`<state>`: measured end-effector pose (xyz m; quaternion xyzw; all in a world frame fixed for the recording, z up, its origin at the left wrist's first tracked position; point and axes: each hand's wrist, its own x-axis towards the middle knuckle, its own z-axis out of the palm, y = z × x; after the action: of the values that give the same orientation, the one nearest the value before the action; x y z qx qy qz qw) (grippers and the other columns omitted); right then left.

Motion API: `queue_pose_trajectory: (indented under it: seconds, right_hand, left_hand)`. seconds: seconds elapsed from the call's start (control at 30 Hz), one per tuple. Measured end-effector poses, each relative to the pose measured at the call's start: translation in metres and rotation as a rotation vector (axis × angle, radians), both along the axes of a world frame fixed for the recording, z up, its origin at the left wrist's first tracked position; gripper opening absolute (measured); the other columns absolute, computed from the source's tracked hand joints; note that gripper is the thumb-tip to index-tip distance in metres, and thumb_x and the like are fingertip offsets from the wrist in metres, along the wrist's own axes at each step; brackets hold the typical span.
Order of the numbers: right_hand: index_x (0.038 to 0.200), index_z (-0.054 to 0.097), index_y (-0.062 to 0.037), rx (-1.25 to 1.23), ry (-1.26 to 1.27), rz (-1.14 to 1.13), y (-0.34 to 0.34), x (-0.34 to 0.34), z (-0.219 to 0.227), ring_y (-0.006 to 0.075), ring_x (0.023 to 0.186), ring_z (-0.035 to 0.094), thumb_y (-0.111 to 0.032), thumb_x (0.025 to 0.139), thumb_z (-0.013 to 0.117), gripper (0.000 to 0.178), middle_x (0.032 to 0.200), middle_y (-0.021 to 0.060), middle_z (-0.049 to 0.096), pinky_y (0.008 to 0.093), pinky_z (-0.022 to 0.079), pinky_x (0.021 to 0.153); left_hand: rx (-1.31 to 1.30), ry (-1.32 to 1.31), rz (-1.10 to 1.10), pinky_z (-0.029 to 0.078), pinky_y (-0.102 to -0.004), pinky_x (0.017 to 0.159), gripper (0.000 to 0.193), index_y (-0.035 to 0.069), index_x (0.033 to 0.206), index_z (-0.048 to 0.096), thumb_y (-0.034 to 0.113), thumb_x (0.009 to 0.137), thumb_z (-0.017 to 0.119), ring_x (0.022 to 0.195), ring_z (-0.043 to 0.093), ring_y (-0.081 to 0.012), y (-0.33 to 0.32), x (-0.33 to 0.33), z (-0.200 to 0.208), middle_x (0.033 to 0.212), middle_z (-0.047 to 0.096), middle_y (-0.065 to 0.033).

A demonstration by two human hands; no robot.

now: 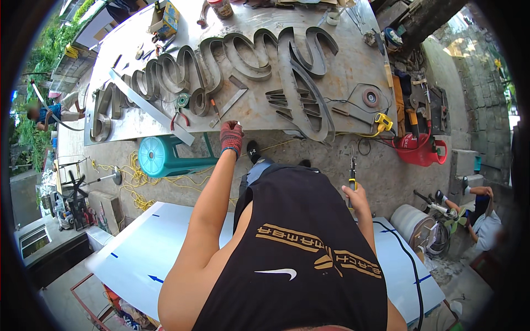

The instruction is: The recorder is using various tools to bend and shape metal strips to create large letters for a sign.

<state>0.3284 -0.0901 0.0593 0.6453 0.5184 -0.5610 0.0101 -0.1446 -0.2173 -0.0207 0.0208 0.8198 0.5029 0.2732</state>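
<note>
My left hand point(232, 137), in a red and grey knit glove, is closed at the table's front edge. Whether its pinched fingers hold something small I cannot make out. My right hand point(359, 199) is low on the right, closed around the handles of long-nosed pliers point(352, 172) with yellow and black grips, jaws pointing away from me. Beyond my left hand lie a screwdriver point(215, 109), red-handled pliers point(179, 118) and a metal square point(234, 95). A large script-shaped sheet-metal sign frame point(210, 83) spreads across the metal table point(248, 118).
A long metal strip point(146, 105) overhangs the table edge. Below it stands a green stool point(155, 156) beside yellow cord point(135, 190). At right are a yellow tape measure point(382, 123), a grinding disc point(371, 98) and a red container point(414, 150). A white panel point(149, 243) lies behind me; other people are at both sides.
</note>
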Motion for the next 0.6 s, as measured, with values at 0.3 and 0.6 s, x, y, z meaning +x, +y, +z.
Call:
queue_pose_trajectory:
  seconds: [0.3,0.6]
  right_hand:
    - [0.114,0.057,0.0047,0.151,-0.031,0.143,-0.042,-0.149,0.020,0.0239,0.090,0.062,-0.033,0.076,0.077,0.058,0.098,0.0136,0.064,0.0357,0.049,0.080]
    - [0.121,0.056,0.0028,0.208,-0.087,0.357,-0.065,-0.230,0.018,0.0288,0.099,0.065,-0.040,0.074,0.079,0.067,0.107,0.0201,0.067,0.0376,0.049,0.086]
  left_hand:
    - [0.382,0.033,-0.065,0.053,-0.0304,0.068,0.022,0.001,0.102,0.069,0.015,0.087,0.063,0.070,0.066,-0.0155,0.124,-0.182,0.025,0.085,0.072,-0.0091]
    - [-0.350,0.692,-0.619,0.041,-0.0474,0.103,0.050,0.023,0.134,0.057,0.045,0.089,0.060,0.125,0.054,-0.0346,0.200,-0.251,0.196,0.133,0.059,-0.0146]
